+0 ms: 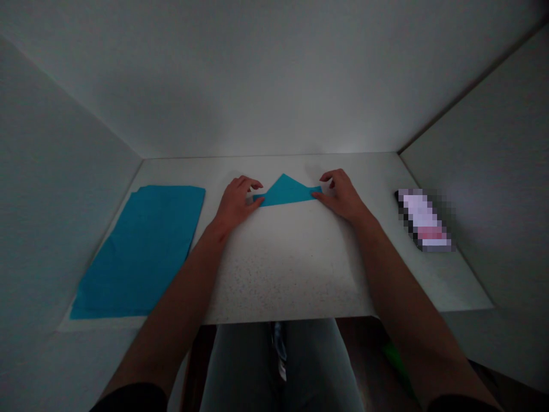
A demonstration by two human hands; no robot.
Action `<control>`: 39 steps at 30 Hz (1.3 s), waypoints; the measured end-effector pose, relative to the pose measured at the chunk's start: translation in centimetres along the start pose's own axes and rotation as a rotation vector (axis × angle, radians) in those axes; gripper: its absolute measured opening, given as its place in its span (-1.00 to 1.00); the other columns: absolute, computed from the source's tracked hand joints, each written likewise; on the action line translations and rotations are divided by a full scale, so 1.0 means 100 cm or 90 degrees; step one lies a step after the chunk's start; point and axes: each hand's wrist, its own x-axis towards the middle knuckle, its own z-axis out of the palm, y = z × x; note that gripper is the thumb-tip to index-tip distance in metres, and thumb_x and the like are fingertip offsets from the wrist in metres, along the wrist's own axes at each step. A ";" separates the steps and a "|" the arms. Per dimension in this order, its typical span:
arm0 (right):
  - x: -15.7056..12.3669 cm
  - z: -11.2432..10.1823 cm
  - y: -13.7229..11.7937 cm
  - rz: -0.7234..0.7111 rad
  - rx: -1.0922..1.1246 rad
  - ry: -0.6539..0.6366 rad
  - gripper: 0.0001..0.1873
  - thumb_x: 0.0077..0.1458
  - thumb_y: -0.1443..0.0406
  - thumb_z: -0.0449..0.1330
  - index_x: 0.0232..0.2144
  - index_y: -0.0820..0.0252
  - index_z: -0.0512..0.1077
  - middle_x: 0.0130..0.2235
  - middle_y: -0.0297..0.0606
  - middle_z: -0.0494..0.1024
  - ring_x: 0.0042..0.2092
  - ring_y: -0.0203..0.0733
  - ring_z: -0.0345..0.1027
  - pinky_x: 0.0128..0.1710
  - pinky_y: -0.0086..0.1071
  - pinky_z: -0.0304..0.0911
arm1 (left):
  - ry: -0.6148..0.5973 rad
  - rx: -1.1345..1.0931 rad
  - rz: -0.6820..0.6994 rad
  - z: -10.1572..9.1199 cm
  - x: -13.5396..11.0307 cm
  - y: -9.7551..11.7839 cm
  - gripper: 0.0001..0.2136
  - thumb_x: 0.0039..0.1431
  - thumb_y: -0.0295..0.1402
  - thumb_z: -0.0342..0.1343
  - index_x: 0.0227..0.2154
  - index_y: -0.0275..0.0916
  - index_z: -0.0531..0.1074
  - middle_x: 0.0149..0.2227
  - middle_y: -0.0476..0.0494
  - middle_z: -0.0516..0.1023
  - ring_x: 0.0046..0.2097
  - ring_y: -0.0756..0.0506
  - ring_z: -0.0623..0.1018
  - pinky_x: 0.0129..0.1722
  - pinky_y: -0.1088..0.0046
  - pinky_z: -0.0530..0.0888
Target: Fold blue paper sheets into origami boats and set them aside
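A small piece of folded blue paper (288, 190) lies on the white table, with a pointed peak in the middle and a narrow strip reaching out on each side. The thumb of my left hand (238, 201) holds down its left end, while the other fingers curl above with a gap. At the right end, the thumb of my right hand (342, 195) rests on the strip in the same way, its fingers bent and raised. The underside of the paper is hidden.
A stack of blue sheets (141, 252) lies on the left of the table (278, 269), beside my left forearm. On the right is a phone (424, 220), its screen blurred out. Walls close in the table at the back and both sides.
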 end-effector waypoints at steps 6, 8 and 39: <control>0.002 0.001 -0.003 -0.060 -0.049 -0.083 -0.73 0.37 0.05 0.26 -0.07 0.01 0.63 -0.04 -0.06 0.62 -0.02 0.17 0.48 0.07 0.09 0.37 | -0.080 0.068 0.060 0.001 -0.002 0.019 -0.80 0.44 -0.35 0.20 -0.01 -0.06 0.69 0.02 -0.17 0.69 0.10 -0.26 0.59 0.17 0.08 0.46; 0.002 0.002 -0.001 -0.038 -0.054 -0.077 -0.61 0.34 -0.06 0.29 -0.01 0.04 0.64 -0.01 -0.02 0.61 -0.02 0.18 0.48 0.06 0.09 0.38 | -0.083 0.059 0.039 0.002 -0.003 0.022 -0.83 0.45 -0.27 0.22 -0.02 -0.06 0.70 0.03 -0.17 0.69 0.09 -0.25 0.60 0.17 0.10 0.47; -0.002 -0.005 -0.005 -0.033 -0.013 -0.164 -0.57 0.27 -0.07 0.34 0.04 0.00 0.59 0.16 -0.02 0.56 0.20 0.30 0.43 0.23 0.26 0.23 | -0.103 -0.247 -0.103 0.005 -0.002 0.014 -0.76 0.15 -0.38 0.41 -0.16 -0.13 0.52 -0.02 -0.17 0.70 0.05 -0.21 0.66 0.13 0.11 0.59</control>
